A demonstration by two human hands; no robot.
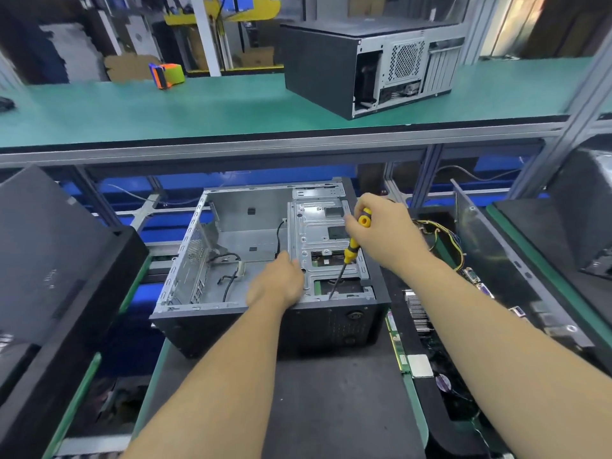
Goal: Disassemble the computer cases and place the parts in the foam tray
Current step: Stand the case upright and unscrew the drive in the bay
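Case (pixel 231 240) number one, opened and lying on its side, is sitting under both hands, its long axis running left to right. The right hand (pixel 381 233) is gripping a yellow screwdriver (pixel 351 250), tip slanting down toward the near edge of the drive cage (pixel 328 240). The left hand (pixel 281 283) is resting on the cage, fingers curled. A second case (pixel 364 67) is standing on the desk (pixel 165 111) beyond both hands.

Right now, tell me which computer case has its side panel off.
The case under the hands, its bare metal interior facing up. The other case on the green upper shelf is closed on its visible sides.
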